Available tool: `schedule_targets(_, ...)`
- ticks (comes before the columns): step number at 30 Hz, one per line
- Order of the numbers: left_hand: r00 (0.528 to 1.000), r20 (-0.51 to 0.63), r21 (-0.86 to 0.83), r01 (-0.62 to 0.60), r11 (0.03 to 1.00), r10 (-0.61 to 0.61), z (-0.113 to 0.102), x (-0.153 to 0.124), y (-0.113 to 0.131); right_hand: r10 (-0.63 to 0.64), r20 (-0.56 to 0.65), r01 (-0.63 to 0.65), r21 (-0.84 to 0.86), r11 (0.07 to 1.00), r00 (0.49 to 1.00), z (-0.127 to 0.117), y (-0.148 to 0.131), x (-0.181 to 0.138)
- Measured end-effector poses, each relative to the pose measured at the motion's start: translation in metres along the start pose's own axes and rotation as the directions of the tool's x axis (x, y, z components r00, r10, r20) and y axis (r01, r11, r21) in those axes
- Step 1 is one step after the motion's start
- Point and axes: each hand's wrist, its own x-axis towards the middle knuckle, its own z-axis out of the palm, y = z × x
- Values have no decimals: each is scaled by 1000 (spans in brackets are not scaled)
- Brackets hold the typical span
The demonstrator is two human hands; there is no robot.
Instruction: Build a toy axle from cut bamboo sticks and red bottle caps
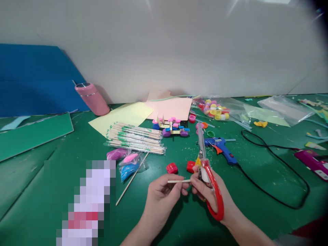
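Note:
My left hand (164,196) is closed on a short thin wooden stick (176,181), pinched level between thumb and fingers. My right hand (208,191) grips a pair of red-handled scissors (214,196), blades pointing away from me, and its thumb and finger also pinch the stick's right end. Just beyond my hands are two small red pieces (172,167), one partly behind the right hand. A longer stick (132,179) lies to the left on the table. Farther off stands a small model car (173,127) with purple wheels.
Bundles of wrapped sticks (135,137) lie left of centre, beside bagged clay (129,171). A blue glue gun (221,148) with a trailing black cord (269,201) lies right. A pink bottle (92,99) leans at the back wall; a bag of coloured caps (214,109) is back right.

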Motion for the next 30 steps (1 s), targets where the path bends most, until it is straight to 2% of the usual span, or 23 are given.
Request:
schedule_targets(5,995,54,252,-97,963,86,-2,2,-2,-179,-77,171,-100,980,981,-2,-5,8)
schedule_targets(8,991,75,352,-128,927,109,0,3,-1,-233,-39,225,-150,963,972,-2,-4,12)
schedule_targets(11,994,86,339,-97,936,72,2,2,0,-253,17,252,-177,951,967,1,-1,13)
schedule_targets(14,997,78,224,-19,974,2,0,3,-1,-257,47,262,-184,947,965,3,-3,14)
schedule_targets(17,989,82,-70,127,989,-121,-3,6,-3,-185,74,197,-205,959,980,-1,-12,13)
schedule_targets(20,968,156,-370,244,897,-199,-6,9,-2,-84,155,128,-302,945,984,-13,-22,8)
schedule_targets(22,958,186,-474,281,834,-217,-7,10,0,-48,190,127,-431,894,981,-23,-26,4)
schedule_targets(26,955,190,-533,297,793,-229,-9,12,5,5,211,147,-696,703,977,-41,-26,-6)
schedule_targets(28,964,169,-521,263,812,-204,-10,11,6,21,212,156,-776,611,977,-47,-27,-10)
schedule_targets(30,981,111,-474,195,859,-162,-10,11,6,50,219,154,-815,559,974,-51,-28,-13)
